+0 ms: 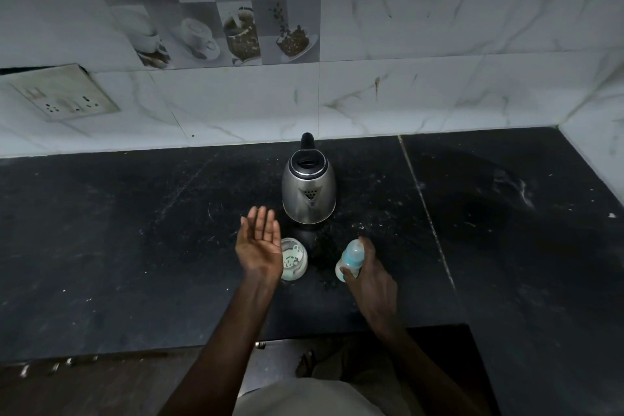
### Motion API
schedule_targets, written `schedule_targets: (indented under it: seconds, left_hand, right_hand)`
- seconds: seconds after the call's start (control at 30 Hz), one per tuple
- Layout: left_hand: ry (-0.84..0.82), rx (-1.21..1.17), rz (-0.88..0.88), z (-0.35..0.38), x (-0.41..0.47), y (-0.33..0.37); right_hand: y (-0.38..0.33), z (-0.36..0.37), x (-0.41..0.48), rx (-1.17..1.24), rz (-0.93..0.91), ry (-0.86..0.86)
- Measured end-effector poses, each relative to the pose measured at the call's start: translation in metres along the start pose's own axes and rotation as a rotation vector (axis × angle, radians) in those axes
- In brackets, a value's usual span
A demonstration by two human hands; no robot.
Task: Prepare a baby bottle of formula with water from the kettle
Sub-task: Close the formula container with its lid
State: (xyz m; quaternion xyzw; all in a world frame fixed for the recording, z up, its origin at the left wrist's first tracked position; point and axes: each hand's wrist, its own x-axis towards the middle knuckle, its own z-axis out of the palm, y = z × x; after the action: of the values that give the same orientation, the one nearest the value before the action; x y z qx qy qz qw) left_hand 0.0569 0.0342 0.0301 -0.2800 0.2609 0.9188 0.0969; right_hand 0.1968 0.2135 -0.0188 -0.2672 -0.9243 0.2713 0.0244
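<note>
The right hand [369, 280] is curled round the bottle [351, 258], which tilts left with its blue top on, toward the front edge of the bench [135, 230]. The left hand [260, 243] is spread wide, palm up, holding nothing, just beside the jar [297, 263]. The kettle [309, 192] stands behind both, lid open, nearer the back edge

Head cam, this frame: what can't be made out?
Head view only:
kettle: the inside is dark, so the water level is unreadable.
jar: left hand covers its left side; how full it is stays unclear.
baby bottle: right hand wraps its lower part; fill level hidden.
wall socket: dim and blurred, switch positions unreadable.
</note>
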Motion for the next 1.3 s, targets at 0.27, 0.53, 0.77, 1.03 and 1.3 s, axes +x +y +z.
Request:
schedule_targets:
  seconds: [0.27, 0.53, 0.77, 1.03, 1.3]
  left_hand:
    - [0.062, 0.047, 0.028, -0.015, 0.003, 0.0]
    - [0.076, 0.049, -0.006, -0.023, -0.001, -0.001]
    - [0.028, 0.06, -0.048, -0.024, -0.002, -0.004]
    - [0.053, 0.066, -0.018, -0.027, 0.006, 0.014]
    - [0.112, 0.163, -0.023, -0.05, 0.023, 0.045]
  right_hand:
    - [0.005, 0.015, 0.002, -0.047, -0.062, 0.059]
    - [-0.004, 0.023, 0.007, -0.117, -0.154, 0.103]
    - [-0.012, 0.027, 0.007, -0.15, -0.195, 0.089]
    - [-0.008, 0.029, 0.008, -0.17, -0.19, 0.064]
    - [-0.003, 0.029, 0.0, -0.148, -0.18, 0.037]
